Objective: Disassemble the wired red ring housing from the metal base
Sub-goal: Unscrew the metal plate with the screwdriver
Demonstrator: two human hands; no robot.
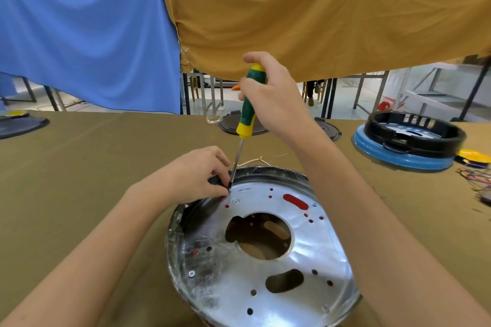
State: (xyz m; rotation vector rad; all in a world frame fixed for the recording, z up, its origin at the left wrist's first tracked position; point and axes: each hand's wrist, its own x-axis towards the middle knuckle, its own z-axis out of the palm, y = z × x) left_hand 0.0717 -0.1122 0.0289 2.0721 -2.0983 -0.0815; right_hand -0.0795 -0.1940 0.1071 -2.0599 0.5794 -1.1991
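Shiny metal base (305, 268) over red ring housing (295, 201)

Olive-brown table (106, 156), metal base (305, 260), blue-and-black housing (409, 141), 3 dark lids (21, 125)

A blue cloth (87, 32) and an ochre cloth (318, 8) are hung side by side behind the brown-covered table (93, 156). At far right, a black ring-shaped part (414, 131) is seated on a blue base (398, 158). A dark round lid (21, 125) is seen at far left.
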